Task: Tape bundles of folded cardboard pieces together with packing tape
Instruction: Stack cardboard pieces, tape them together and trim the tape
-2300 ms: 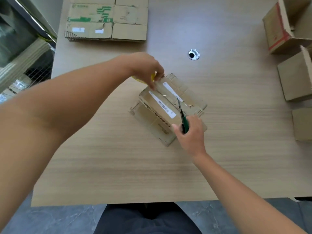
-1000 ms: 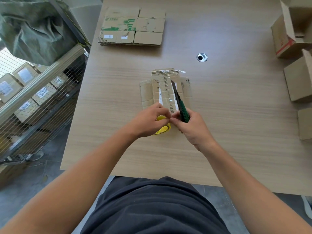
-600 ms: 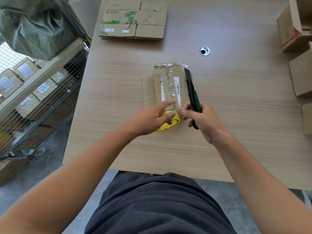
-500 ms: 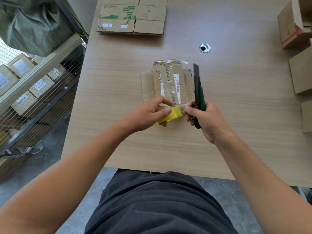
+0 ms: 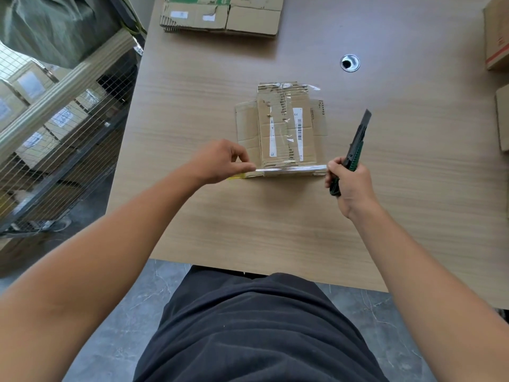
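A bundle of folded cardboard pieces (image 5: 283, 128), partly wrapped in clear tape, lies flat in the middle of the wooden table (image 5: 248, 216). My left hand (image 5: 220, 161) grips the yellow tape roll (image 5: 237, 176), mostly hidden under the hand, at the bundle's near left corner. A clear strip of tape (image 5: 292, 169) stretches from the roll across the bundle's near edge to my right hand (image 5: 349, 183). That hand pinches the tape's end and grips a green utility knife (image 5: 355, 150) with its blade pointing up and away.
A larger stack of flattened cardboard (image 5: 223, 15) lies at the table's far edge. Cardboard boxes (image 5: 497, 37) stand along the right side. A metal cable hole (image 5: 349, 62) sits beyond the bundle. A wire-mesh cage with boxes (image 5: 55, 128) stands left of the table.
My hands have moved apart, drawing a strip of tape out along the bundle's near edge. The left hand with the roll went left; the right hand with the knife went right.
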Tool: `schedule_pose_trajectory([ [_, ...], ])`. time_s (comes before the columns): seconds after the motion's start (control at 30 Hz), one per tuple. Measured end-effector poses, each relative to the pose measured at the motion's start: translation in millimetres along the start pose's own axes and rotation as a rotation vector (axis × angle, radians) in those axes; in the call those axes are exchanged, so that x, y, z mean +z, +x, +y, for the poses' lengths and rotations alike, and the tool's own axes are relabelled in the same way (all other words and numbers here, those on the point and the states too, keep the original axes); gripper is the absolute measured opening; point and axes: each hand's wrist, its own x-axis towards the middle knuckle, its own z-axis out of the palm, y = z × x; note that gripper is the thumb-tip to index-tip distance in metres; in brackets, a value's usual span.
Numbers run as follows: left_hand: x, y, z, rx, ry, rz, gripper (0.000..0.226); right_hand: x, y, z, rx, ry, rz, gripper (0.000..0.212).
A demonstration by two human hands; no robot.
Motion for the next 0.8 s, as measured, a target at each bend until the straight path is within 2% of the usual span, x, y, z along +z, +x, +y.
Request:
schedule_pose_trajectory([
  [0.2,23,22,-11,-0.041,0.085,0.025,0.022,6,19,20,0.037,-0.038,0.025,0.022],
  [0.3,33,31,-16,-0.024,0.082,0.104,0.022,9,31,32,0.033,-0.049,0.025,0.019],
  [0.47,42,40,-17,-0.002,0.221,0.164,0.023,15,43,40,0.009,-0.115,0.0,0.016],
  [0.63,48,46,-10,-0.049,0.279,0.19,0.024,12,52,33,0.12,-0.221,-0.041,0.011],
  [0.67,47,46,-9,-0.059,0.282,0.19,0.025,9,52,29,0.091,-0.29,-0.004,0.011],
  [0.73,45,44,-7,-0.066,0.283,0.18,0.025,5,46,19,-0.081,-0.477,0.138,0.011],
  [0.8,40,41,-5,-0.059,0.28,0.17,0.025,11,29,4,-0.26,-0.504,0.211,0.019],
])
